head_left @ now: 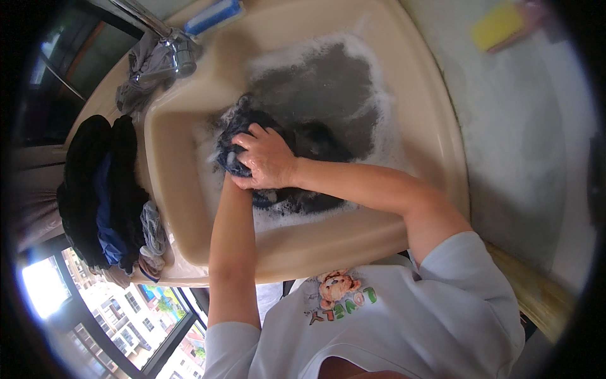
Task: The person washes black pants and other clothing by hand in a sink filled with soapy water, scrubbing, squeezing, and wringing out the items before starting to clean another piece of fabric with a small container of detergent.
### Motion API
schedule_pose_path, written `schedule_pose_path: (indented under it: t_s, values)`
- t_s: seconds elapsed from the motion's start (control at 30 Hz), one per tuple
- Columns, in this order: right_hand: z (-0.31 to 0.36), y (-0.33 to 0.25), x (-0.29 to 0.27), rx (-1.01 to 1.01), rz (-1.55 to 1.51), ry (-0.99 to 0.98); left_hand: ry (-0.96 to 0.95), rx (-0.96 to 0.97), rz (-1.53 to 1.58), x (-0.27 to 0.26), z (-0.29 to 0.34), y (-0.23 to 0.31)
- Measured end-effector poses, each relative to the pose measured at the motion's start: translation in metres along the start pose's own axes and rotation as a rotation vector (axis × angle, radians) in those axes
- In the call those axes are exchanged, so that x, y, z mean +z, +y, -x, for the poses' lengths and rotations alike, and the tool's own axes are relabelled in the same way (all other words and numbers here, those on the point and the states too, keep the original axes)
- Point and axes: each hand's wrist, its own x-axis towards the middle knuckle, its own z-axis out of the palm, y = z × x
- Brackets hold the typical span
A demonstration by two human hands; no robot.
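Note:
A wet, dark garment (237,142) is bunched up at the left side of a beige sink (170,158), with foam clinging to it. My right hand (268,156) is closed over the bundle, its fingers bent into the cloth. From below, my left forearm (233,246) reaches up to the same bundle. The left hand itself is hidden under the cloth and the right hand, so its fingers do not show. More dark cloth (322,142) lies partly sunk in the grey, soapy water (315,82) beside my hands.
Black and blue clothes (95,189) are heaped on the sink's left ledge, with small grey pieces (151,227) beside them. A chrome faucet (180,54) stands at the far left, near a grey cloth (136,76) and a blue-and-white brush-like item (214,16). A yellow sponge-like thing (499,26) sits far right.

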Motion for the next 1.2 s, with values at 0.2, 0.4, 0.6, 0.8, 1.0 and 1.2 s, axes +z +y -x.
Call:
schedule_pose_path:
  t_s: [0.2,0.4,0.6,0.8,1.0,1.2]
  values:
    - [-0.017,0.126,-0.042,0.9,0.322,-0.38,0.455,0.232,-0.614,0.102,0.02,0.007]
    - [-0.027,0.132,-0.112,0.473,0.585,-0.347,0.148,0.369,-1.288,0.114,0.027,0.037]
    - [-0.002,0.101,-0.054,0.325,0.415,-0.608,0.193,-0.016,-1.601,-0.008,0.039,0.059]
    - [0.03,0.147,-0.082,0.652,0.497,-0.923,0.204,-0.319,-0.9,-0.008,0.045,0.042]
    - [-0.058,0.109,-0.053,0.469,0.131,-0.577,0.201,-0.01,-0.981,0.007,0.048,0.045]
    - [-0.049,0.147,0.013,0.993,-0.286,-0.699,0.046,-0.021,-1.048,0.013,0.044,0.046]
